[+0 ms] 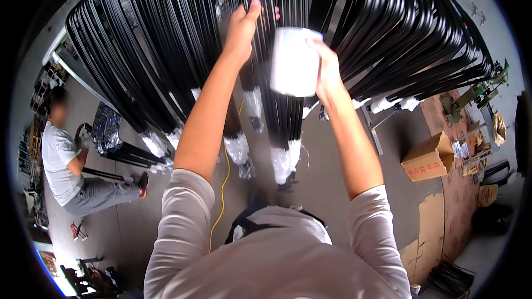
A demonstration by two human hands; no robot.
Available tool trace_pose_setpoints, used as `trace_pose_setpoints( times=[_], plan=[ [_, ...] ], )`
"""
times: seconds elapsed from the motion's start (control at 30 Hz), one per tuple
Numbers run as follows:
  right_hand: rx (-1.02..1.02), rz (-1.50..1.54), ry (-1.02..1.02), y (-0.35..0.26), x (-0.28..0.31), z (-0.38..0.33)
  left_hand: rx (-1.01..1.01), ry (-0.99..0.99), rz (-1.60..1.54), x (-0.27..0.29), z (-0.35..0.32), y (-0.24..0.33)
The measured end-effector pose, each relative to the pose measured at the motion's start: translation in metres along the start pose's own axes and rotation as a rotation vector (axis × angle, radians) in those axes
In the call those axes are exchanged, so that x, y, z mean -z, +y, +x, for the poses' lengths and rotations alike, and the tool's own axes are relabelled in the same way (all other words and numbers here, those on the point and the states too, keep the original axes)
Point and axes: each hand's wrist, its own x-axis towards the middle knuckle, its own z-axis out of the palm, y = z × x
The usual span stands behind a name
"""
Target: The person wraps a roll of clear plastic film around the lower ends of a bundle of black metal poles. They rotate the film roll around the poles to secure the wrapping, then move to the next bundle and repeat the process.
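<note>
I observe both arms raised toward a dense rack of black bent tubes hanging overhead. My left hand is pressed against the tubes at the centre of the rack, fingers extended and together along one bundle; I cannot tell whether it grips anything. My right hand is clamped on a white roll, held just right of the left hand and in front of the same central bundle. Below the roll, the lower tube ends are wrapped in clear plastic film. A yellow cable runs along the floor beneath the rack. Well left of the rack, another person sits on the floor beside a further wrapped bundle. To the rack's lower right, a cardboard box stands on the floor.
</note>
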Motion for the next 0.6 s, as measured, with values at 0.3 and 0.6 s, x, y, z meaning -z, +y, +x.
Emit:
trace_pose_setpoints(
  times=[0.3,0.6],
  plan=[
    [-0.346,0.431,-0.158,0.145,0.155,-0.106,0.501,-0.063,-0.027,0.048,-0.116,-0.116],
    [-0.618,0.287,-0.133,0.185,0.201,-0.057,0.596,-0.137,0.232,0.103,-0.164,-0.221]
  ],
)
